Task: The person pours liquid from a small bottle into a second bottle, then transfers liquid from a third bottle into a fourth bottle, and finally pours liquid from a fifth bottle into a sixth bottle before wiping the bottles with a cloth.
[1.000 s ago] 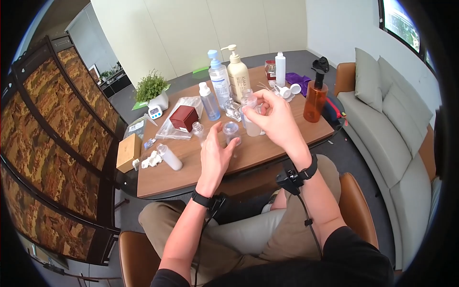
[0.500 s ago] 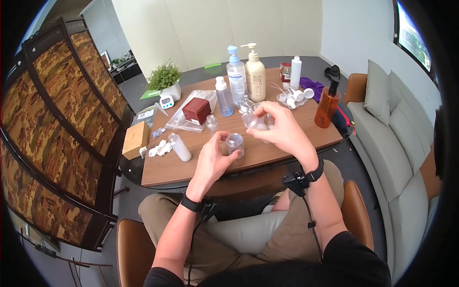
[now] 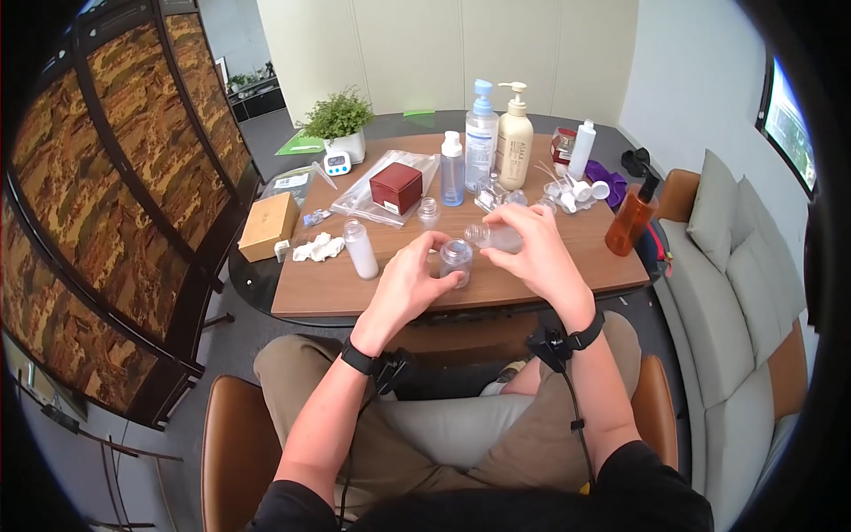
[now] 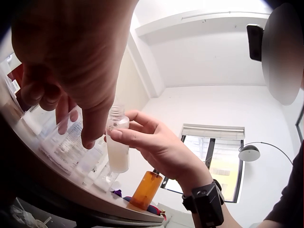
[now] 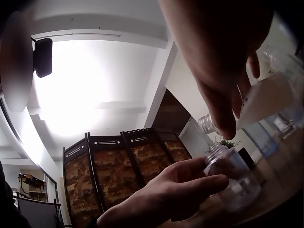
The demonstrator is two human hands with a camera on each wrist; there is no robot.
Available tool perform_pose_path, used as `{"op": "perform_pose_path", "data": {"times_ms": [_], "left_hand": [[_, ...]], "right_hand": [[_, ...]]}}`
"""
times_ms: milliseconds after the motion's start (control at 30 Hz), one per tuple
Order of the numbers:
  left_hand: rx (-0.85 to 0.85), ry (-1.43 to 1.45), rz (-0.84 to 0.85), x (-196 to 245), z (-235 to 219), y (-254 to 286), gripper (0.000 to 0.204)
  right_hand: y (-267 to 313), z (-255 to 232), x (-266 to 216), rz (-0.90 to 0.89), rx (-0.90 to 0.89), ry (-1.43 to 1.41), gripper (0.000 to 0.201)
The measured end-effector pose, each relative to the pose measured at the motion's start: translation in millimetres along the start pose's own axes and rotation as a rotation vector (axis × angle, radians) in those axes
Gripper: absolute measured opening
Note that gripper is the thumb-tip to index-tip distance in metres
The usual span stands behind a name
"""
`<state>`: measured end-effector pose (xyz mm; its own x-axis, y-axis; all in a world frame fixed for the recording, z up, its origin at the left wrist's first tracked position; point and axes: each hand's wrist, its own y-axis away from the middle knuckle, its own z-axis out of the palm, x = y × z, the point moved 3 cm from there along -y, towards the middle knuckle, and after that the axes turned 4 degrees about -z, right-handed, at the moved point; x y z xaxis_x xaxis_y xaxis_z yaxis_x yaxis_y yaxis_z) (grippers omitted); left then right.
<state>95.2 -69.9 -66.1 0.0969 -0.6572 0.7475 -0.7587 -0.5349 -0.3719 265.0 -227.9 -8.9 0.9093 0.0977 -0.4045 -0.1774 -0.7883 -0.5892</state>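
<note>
Gripping a tilted, pale bottle [image 5: 267, 100] in the right hand [image 5: 225, 66], fingers pointing down. Aiming its threaded, open neck left, just above the open mouth of a clear jar [image 5: 240, 183]. Holding the jar between thumb and fingers of the left hand [image 5: 166, 192]. Behind: past the jar, to a leafy plant [image 5: 229, 142]; farther left, to a patterned folding screen [image 5: 116, 173].

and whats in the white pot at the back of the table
A bushy green plant rises from the white pot. Leaves cover the opening, so any soil inside cannot be seen.
</note>
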Motion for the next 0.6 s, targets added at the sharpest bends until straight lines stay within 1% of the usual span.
{"op": "perform_pose_path", "data": {"times_ms": [233,333,467,600], "left_hand": [[-0.005,-0.027,-0.001,0.9,0.0,1.0,0.057],[0.012,-0.035,0.038,-1.9,0.6,0.5,0.058],[0.010,-0.034,0.019,-2.9,1.2,0.6,0.059],[0.029,-0.038,0.038,-5.3,2.7,1.3,0.060]], "right_hand": [[-0.1,2.8,-3.7,-0.129,0.088,0.159,0.039],[-0.7,4.0,-7.7,-0.128,0.070,0.177,0.040],[-0.7,6.5,-10.4,-0.149,0.080,0.195,0.041],[-0.8,6.5,-11.5,-0.165,0.086,0.201,0.043]]}}
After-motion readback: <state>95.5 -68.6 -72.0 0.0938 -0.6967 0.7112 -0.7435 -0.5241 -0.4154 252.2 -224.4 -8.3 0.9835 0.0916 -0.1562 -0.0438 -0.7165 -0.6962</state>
